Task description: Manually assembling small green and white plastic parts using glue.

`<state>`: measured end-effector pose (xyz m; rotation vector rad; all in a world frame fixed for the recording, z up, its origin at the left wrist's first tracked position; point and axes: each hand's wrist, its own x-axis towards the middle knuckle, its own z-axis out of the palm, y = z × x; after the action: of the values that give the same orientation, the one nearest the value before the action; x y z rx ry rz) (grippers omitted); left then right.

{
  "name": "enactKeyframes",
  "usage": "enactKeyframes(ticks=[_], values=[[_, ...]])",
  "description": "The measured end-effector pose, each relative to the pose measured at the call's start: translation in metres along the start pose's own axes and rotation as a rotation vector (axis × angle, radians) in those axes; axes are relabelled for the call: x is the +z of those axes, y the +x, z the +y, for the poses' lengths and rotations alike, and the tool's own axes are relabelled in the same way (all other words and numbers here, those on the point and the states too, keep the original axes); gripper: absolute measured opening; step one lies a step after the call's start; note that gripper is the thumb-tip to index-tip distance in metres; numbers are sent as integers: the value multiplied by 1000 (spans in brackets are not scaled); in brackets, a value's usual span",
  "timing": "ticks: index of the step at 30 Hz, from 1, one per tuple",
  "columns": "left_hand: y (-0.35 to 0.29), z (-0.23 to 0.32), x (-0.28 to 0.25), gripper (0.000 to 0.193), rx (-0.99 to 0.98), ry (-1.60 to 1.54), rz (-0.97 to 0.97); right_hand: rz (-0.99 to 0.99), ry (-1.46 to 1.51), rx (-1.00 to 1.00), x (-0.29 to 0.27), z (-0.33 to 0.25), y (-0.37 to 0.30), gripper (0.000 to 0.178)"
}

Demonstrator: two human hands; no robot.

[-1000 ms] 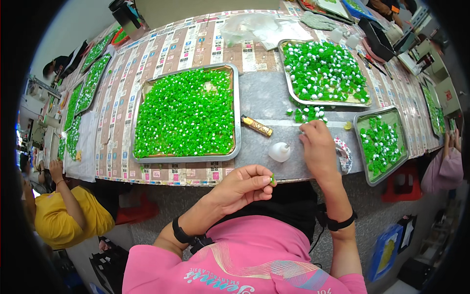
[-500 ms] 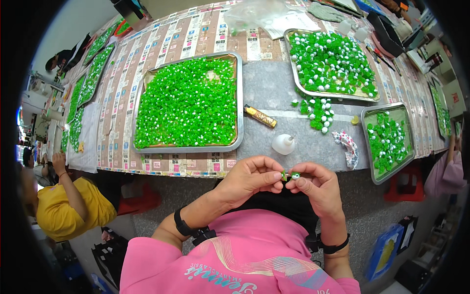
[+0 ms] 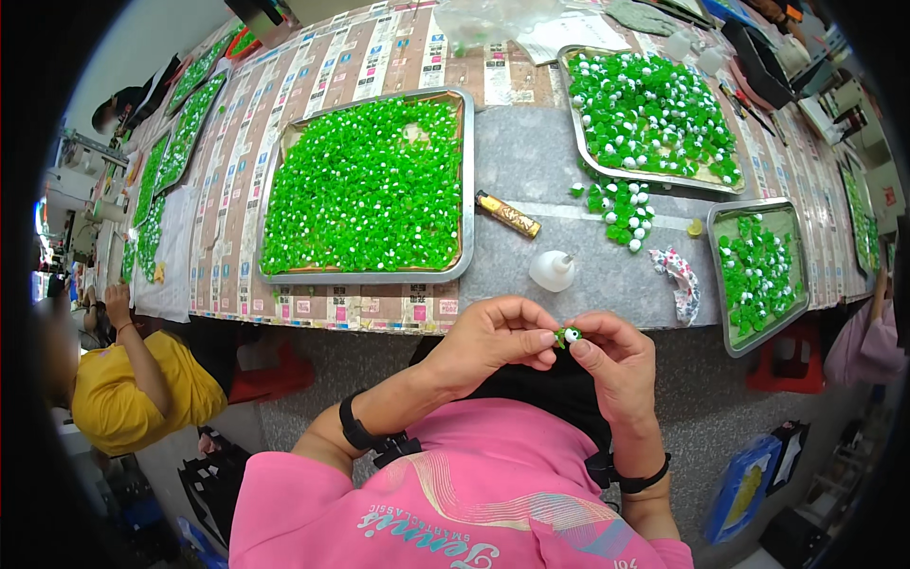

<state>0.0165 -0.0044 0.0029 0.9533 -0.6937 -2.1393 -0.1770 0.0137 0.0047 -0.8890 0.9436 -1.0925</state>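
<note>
My left hand [image 3: 498, 334] and my right hand [image 3: 616, 358] meet in front of my body, just below the table's front edge. Thumb and fingers of the left pinch a small green plastic piece [image 3: 560, 339]. Between the right thumb and fingers sits a green piece with a white ball [image 3: 572, 335] bearing a dark spot, like an eye. The two pieces touch or nearly touch; the fingers hide exactly how they join. A white squeeze bottle [image 3: 553, 271] with a thin tip stands on the grey mat [image 3: 517, 161] beyond my hands.
A large metal tray [image 3: 466, 190] of small green pieces lies left. Trays of green pieces with white balls stand far right [image 3: 654, 178] and right [image 3: 728, 313], with a loose pile [image 3: 621, 213] between. A lighter [image 3: 508, 215] and patterned cloth [image 3: 678, 284] lie nearby. A person in yellow [image 3: 147, 389] sits left.
The two small pieces, apart before, have come together between my fingertips. My right hand has shifted slightly left, and the view has moved a little.
</note>
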Motion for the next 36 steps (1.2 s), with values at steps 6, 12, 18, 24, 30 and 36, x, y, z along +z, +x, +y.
enactKeyframes(ticks=[6, 12, 18, 24, 30, 36], values=[[1, -1, -1, 20, 9, -13, -2, 30, -129, -85, 1, 0, -2, 20], [-1, 0, -1, 16, 51, 80, 12, -4, -392, -250, 2, -5, -3, 20], [-2, 0, 2, 11, 67, 89, 6, -33, -407, -344, -1, 2, -3, 22], [-2, 0, 6, 9, 107, 153, 6, -36, -404, -368, -3, 3, -4, 22], [-2, -3, 11, 9, 274, 217, -14, -8, -305, -283, -6, 2, -7, 20], [-2, 5, 11, 12, 147, 196, -55, 17, -278, -242, -4, -4, -9, 17]])
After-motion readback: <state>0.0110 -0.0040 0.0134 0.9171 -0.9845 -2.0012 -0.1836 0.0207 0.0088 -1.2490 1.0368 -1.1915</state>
